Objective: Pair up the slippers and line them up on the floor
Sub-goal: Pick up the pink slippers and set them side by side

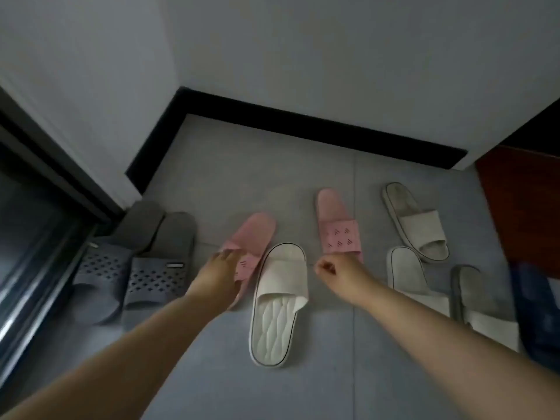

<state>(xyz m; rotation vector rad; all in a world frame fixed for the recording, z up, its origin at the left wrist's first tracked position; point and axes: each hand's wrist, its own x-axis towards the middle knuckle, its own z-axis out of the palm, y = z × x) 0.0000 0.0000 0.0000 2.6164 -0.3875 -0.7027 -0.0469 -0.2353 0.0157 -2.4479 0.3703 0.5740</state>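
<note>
Left hand (222, 269) closing on near pink slipper (251, 237) beside grey pair (136, 265); right hand (336, 272) hovering fisted, holding nothing, before far pink slipper (339, 225). White slipper (280, 301) intervening: carrying one pink over it looks advisable

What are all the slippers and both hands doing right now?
Grey slippers: paired side by side by the door frame.
Left pink slipper: tilted, left hand on its strap.
Right pink slipper: apart from its mate.
White slipper: lying between the pink ones.
Right hand: curled, holding nothing.
Other pale slippers: scattered, unpaired.
</note>
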